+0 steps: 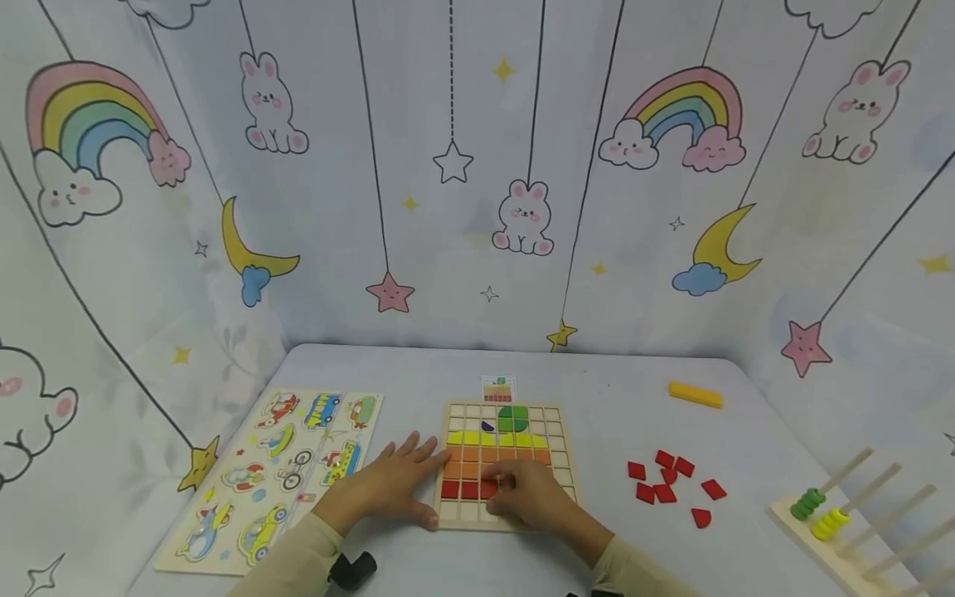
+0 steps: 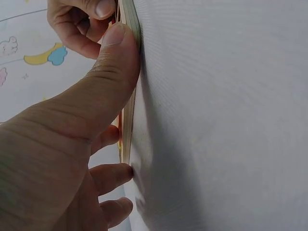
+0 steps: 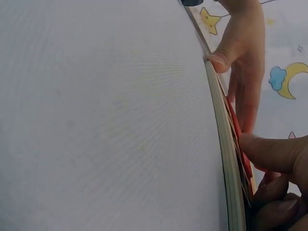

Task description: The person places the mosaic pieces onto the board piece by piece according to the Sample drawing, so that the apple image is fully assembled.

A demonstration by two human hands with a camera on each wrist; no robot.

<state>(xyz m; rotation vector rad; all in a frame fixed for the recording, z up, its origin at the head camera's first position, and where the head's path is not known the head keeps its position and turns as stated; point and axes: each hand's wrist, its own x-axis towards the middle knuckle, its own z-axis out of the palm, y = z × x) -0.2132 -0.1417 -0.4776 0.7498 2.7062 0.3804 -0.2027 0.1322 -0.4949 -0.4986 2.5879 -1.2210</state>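
A wooden grid board [image 1: 470, 521] bears rows of yellow, orange and red tiles [image 1: 451, 489], with a green round shape [image 1: 512, 419] and a small dark blue piece [image 1: 487, 426] above. My left hand [image 1: 391, 482] rests at the board's left edge, its fingers spread; in the left wrist view its thumb [image 2: 115, 53] presses the board's side. Over the red row, my right hand [image 1: 533, 499] has thumb and fingers bent at a red tile [image 3: 246, 166], which it appears to pinch. The right hand covers part of that row.
Several loose red pieces [image 1: 666, 494] lie right of the board. A small picture card [image 1: 499, 389] sits behind it. To the left is a vehicle puzzle board [image 1: 257, 464]; a yellow bar [image 1: 695, 395] and a bead stand with pegs [image 1: 843, 543] are at the right.
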